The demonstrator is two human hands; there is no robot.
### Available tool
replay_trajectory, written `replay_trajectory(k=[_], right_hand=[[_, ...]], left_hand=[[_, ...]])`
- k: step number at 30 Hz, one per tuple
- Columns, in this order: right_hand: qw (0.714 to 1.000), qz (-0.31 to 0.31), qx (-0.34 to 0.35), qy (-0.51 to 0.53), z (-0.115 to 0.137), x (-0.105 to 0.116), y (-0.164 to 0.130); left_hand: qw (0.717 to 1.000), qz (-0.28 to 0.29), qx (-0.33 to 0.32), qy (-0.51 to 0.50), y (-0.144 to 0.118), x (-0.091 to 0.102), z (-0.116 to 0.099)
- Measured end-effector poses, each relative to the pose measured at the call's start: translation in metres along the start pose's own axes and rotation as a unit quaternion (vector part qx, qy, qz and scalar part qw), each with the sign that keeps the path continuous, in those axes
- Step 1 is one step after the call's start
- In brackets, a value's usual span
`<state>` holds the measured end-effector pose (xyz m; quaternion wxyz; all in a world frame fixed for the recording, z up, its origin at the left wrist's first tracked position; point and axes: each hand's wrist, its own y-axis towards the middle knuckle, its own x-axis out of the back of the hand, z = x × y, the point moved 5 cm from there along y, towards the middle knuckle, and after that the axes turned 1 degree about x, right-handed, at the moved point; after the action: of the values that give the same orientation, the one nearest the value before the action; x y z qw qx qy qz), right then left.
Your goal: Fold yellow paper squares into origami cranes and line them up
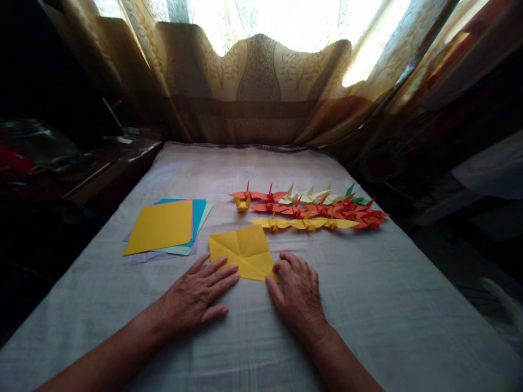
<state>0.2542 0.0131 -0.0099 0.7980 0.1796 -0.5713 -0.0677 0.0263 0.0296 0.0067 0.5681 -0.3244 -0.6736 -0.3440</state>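
A creased yellow sheet of origami paper (244, 246) lies opened out on the cloth in front of me, its fold lines crossing near the middle. My left hand (201, 294) rests flat with fingers spread, the fingertips on the sheet's lower left edge. At the lower right corner, my right hand (296, 288) has its thumb and curled index finger closed on the paper. Beyond the sheet stand rows of folded paper cranes, among them yellow cranes (308, 224), red cranes (322, 209) and cream cranes (309, 197).
On the left lies a stack of coloured paper squares (163, 226), yellow on top with blue and pale sheets below. A small yellow folded piece (242, 204) sits beside the cranes. A green crane (354, 197) is at the back right. Patterned curtains (257, 81) hang behind the cloth-covered table (229, 163).
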Motion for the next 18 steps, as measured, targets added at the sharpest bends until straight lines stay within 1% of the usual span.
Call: replay_trajectory(k=[6,12,15,18], right_hand=[[1.000,-0.001,0.000,0.008,-0.001,-0.001,0.000],[0.999,-0.007,-0.025,0.030,0.004,0.004,0.002],[0.999,-0.010,-0.032,0.037,0.006,0.005,0.003],[0.999,-0.013,-0.032,0.038,0.006,0.006,0.004]], left_hand=[[0.998,0.003,0.008,0.055,-0.020,0.008,0.024],[0.991,-0.024,0.012,0.132,-0.037,0.010,0.043],[0.988,-0.036,0.014,0.148,-0.033,0.022,0.045],[0.988,-0.064,0.035,0.138,-0.021,0.042,0.037]])
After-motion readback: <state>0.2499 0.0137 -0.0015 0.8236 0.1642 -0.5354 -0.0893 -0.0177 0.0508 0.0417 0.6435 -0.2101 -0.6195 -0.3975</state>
